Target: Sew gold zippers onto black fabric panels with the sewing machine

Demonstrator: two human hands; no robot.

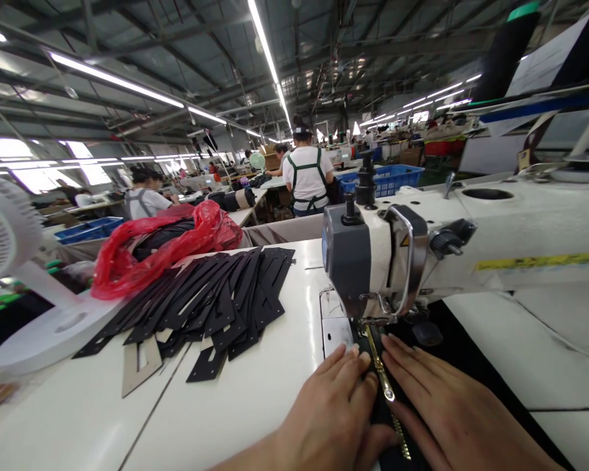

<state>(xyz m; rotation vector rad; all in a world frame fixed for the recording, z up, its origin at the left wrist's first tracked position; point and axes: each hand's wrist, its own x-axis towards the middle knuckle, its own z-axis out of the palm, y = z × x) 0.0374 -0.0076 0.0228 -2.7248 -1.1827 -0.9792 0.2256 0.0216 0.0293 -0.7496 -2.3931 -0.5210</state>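
A gold-toothed zipper (397, 425) with a metal pull (387, 387) runs along black fabric (464, 356) toward the needle area of a sewing machine (373, 255). My left hand (331, 405) lies on the fabric left of the zipper, fingers forward and slightly bent, thumb close to the teeth. On the other side, my right hand (446, 399) rests flat with its fingers stretched toward the presser foot. Both hands press the material from above. The machine head hides the zipper's far end.
Left of the machine, a fanned pile of black slotted strips (216, 301) lies on the white table (255, 399). Behind it is a red plastic bag (127, 261). A white fan (44, 314) stands at far left. People work beyond, near a blue crate (392, 180).
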